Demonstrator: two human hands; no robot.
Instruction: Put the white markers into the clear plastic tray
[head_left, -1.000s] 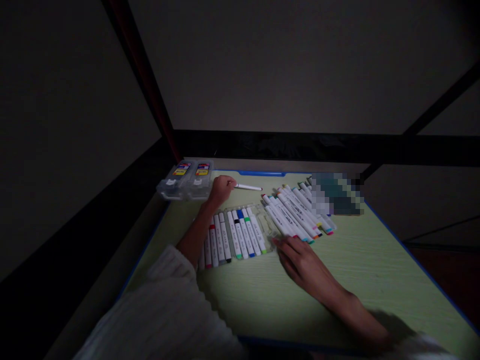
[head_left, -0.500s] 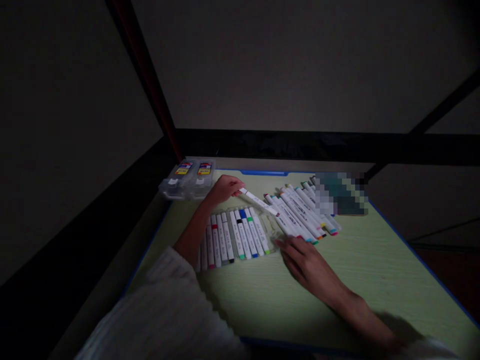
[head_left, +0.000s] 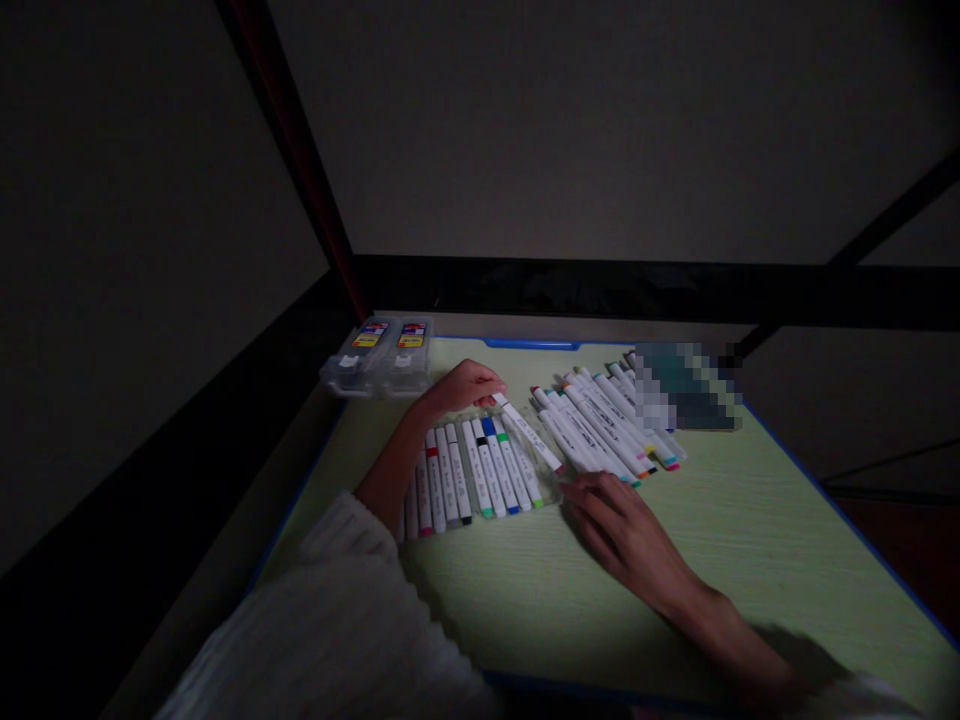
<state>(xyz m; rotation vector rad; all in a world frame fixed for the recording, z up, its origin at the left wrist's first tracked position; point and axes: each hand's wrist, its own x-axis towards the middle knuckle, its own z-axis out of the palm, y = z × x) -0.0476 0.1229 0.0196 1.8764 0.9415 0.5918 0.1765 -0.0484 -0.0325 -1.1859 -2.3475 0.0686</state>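
My left hand (head_left: 472, 382) is closed on one end of a white marker (head_left: 531, 436) with a dark reddish tip. That marker slants down to the right, over the right side of a clear plastic tray (head_left: 553, 492). Several white markers (head_left: 499, 470) lie side by side in the tray, with green, blue and black bands or ends. My right hand (head_left: 626, 525) rests at the tray's right corner, its fingers bent together on the edge, close to the held marker's lower end. To the left, more markers (head_left: 444, 478) lie in a row, partly behind my left forearm.
A loose spread of markers (head_left: 600, 425) with coloured ends lies right of the tray. Two clear plastic cases (head_left: 409, 365) with labels stand at the back left. A blurred dark flat object (head_left: 694, 390) sits at the back right. The pale green table (head_left: 750, 540) has blue edges.
My left hand has moved slightly right and down with the marker. The marker's lower end has dropped toward my right fingertips, over the tray. My right hand has stayed nearly still.
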